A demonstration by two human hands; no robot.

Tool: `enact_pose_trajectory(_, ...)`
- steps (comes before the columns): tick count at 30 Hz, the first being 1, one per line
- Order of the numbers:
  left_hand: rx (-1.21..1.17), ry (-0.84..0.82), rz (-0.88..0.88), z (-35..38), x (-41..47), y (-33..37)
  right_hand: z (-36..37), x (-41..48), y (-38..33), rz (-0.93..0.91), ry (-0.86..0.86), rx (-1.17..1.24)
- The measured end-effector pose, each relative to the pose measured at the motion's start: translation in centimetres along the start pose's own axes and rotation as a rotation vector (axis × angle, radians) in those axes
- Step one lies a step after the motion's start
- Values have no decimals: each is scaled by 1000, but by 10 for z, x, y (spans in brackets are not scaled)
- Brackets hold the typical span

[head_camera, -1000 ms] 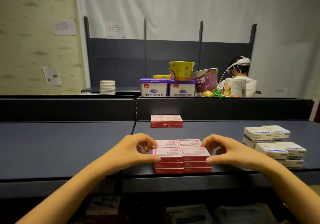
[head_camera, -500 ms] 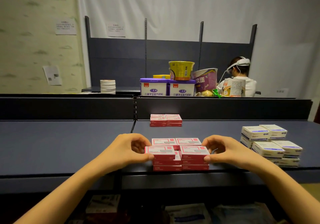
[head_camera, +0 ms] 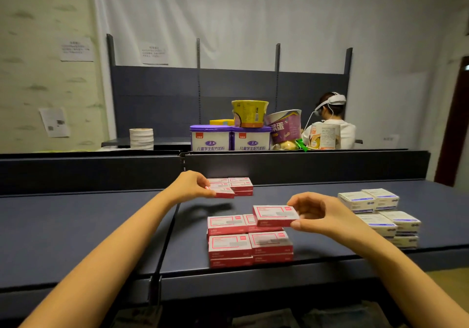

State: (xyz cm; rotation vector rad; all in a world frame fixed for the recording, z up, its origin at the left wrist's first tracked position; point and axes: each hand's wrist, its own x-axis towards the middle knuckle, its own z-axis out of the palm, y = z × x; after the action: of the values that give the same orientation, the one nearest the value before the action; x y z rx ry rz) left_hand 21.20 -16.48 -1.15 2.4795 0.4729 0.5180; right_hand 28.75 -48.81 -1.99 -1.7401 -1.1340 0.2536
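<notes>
Left hand is extended toward the back edge of the dark blue-grey table, thumb and fingers pinching the left end of a flat red-and-white cardboard box. The box is held level, just at the near side of the far stack of matching red boxes that sits against the rear wall of the table. A shadow on the surface beneath it indicates it is carried clear of the table, not resting. Right hand pinches the right end of a second red-and-white cardboard box, thumb on the near side and fingers curled over the far side. This box hangs level above the back row of the near stack of red boxes, which stands close to the front edge. Judgement: the work in hand is moving boxes one per hand from the near stack to the far one. The end grips keep each box's broad face flat, so it can be laid squarely on a pile. The left box appears close to placement and the right one only just lifted. A group of white-and-blue cartons stands near the right end of the table, well apart from both hands and not involved. The near stack's layers are slightly offset, so a careless lift could shift the neighbouring boxes.
</notes>
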Motion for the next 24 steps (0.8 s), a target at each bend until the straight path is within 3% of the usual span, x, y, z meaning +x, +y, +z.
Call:
enact_pose_trajectory(3, -12, -48, -68, 19, 13, -19, 1, 7, -3, -1, 51, 20)
enact_pose_trajectory(12, -5, 21, -65, 32, 24, -28, 21, 86, 16, 10, 172, 5)
enact_pose_trajectory(24, -56, 108, -54, 40, 27, -41, 32, 166, 72, 166, -26, -266)
